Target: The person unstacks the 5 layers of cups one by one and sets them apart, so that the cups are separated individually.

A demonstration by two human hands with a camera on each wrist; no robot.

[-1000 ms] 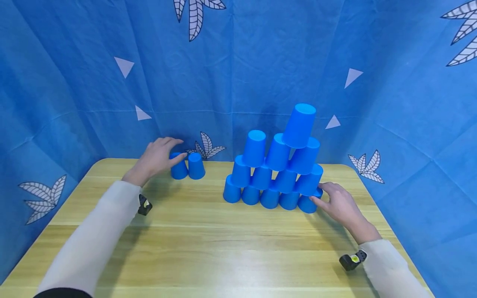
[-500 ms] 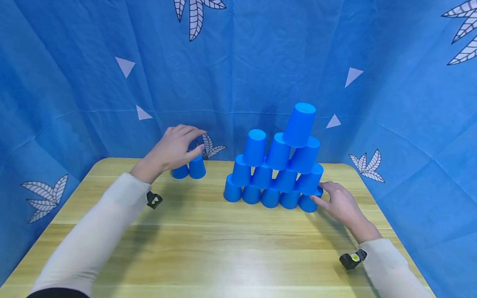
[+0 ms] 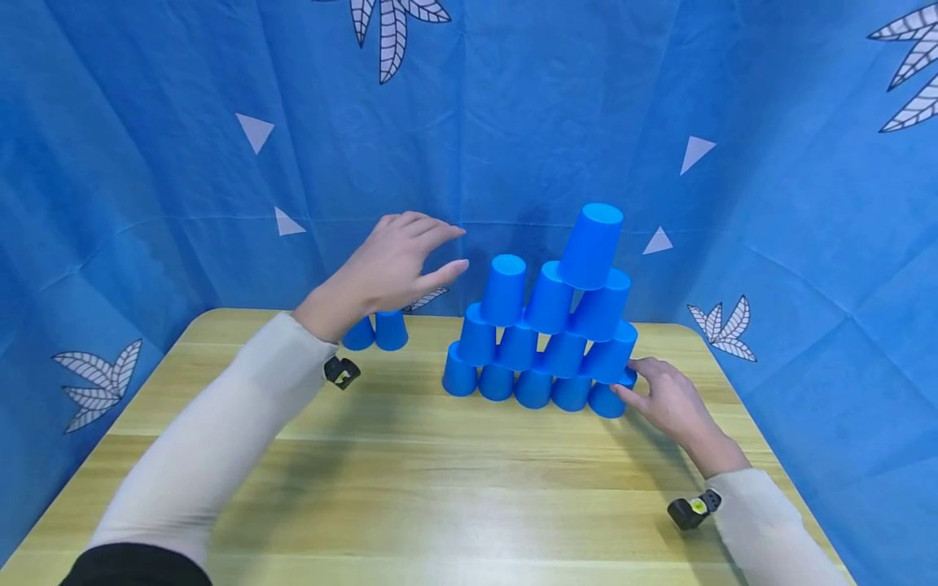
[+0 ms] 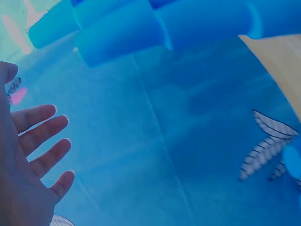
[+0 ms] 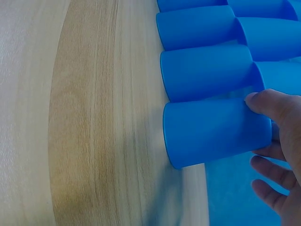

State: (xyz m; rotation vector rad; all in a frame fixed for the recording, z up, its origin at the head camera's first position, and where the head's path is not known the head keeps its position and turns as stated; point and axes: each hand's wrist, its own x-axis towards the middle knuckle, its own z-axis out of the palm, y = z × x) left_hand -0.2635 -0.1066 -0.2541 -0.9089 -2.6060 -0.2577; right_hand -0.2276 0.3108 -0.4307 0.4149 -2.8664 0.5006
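Upside-down blue plastic cups are stacked as a pyramid [image 3: 518, 348] in rising rows on the table, with one top cup [image 3: 590, 248] at the right of the peak. My left hand [image 3: 396, 262] is in the air left of the pyramid, fingers and thumb spread with nothing between them; the left wrist view shows its fingers [image 4: 49, 141] apart from the cups. At the pyramid's lower right corner, my right hand [image 3: 668, 399] pinches the end cup of the bottom row [image 5: 214, 134], thumb on one side and a finger on the other, near its closed end.
Below my left hand, two more upside-down cups, a left one [image 3: 358, 335] and a right one [image 3: 392, 331], stand near the back of the wooden table [image 3: 440, 488]. A blue patterned cloth [image 3: 469, 122] hangs behind and beside the table.
My left hand has risen from beside the two separate cups and moved right toward the pyramid, staying empty. My right hand and the stacked cups have kept their places.
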